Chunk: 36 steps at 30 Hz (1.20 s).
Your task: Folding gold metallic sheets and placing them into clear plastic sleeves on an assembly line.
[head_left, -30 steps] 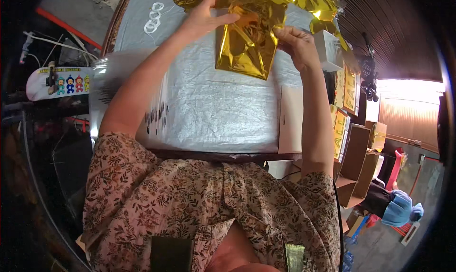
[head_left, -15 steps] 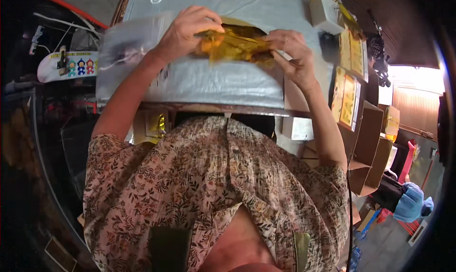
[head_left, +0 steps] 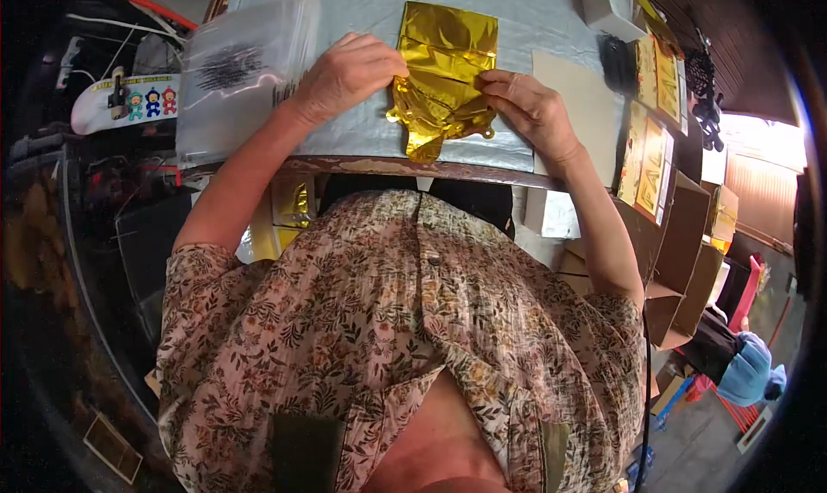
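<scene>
Gold foil point(head_left: 452, 41) over silvery tbl point(head_left: 362, 136); ctns point(head_left: 680, 230) R.

This looks like a workshop, with its covered worktable point(head_left: 538, 19), clear plastic bags point(head_left: 226, 110) and open cardboard boxes point(head_left: 683, 235).

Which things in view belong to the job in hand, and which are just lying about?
Likely in the job:
gold foil
left hand, at its left edge
right hand, at its right edge
silver-covered table

Likely just lying about:
white skateboard
light-blue cloth
brown cardboard
</scene>
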### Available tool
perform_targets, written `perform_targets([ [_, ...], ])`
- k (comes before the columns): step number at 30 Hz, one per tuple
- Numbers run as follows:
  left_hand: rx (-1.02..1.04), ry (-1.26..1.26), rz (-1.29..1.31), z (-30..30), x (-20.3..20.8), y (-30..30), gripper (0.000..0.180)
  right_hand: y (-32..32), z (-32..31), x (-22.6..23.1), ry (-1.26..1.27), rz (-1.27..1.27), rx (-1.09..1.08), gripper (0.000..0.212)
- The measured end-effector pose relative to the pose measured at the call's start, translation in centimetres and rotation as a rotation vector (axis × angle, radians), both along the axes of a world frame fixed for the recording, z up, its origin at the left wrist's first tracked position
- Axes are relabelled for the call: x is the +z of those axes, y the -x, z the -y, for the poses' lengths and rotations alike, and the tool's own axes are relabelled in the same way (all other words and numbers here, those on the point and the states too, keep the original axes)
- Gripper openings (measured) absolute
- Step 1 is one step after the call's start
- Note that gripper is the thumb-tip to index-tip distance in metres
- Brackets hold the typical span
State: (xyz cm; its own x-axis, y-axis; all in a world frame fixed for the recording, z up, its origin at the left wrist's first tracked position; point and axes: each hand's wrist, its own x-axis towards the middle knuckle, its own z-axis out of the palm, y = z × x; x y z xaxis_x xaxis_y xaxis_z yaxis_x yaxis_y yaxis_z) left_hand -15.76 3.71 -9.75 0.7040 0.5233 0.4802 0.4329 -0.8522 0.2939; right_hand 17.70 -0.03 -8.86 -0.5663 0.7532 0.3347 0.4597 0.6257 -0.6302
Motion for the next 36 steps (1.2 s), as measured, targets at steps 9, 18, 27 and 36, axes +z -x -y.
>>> perform_targets([
  [9, 0.07, 0.065, 0.121, 0.4, 0.8, -1.1, 0.022, -0.3, -0.2, -0.4, 0.004, 0.002, -0.019, 0.019],
  [18, 0.02, 0.159, 0.041, 0.3, -0.2, -0.4, 0.024, -1.0, -0.7, 1.3, -0.139, 0.124, -0.132, 0.033],
  [27, 0.035, 0.162, 0.074, 0.5, -0.4, -0.1, 0.027, -0.7, -1.4, 1.1, -0.225, 0.214, -0.002, 0.023],
  [36, 0.126, 0.252, 0.23, 0.6, 0.3, -1.0, 0.024, -0.6, -1.2, 0.7, -0.172, 0.18, -0.065, 0.019],
])
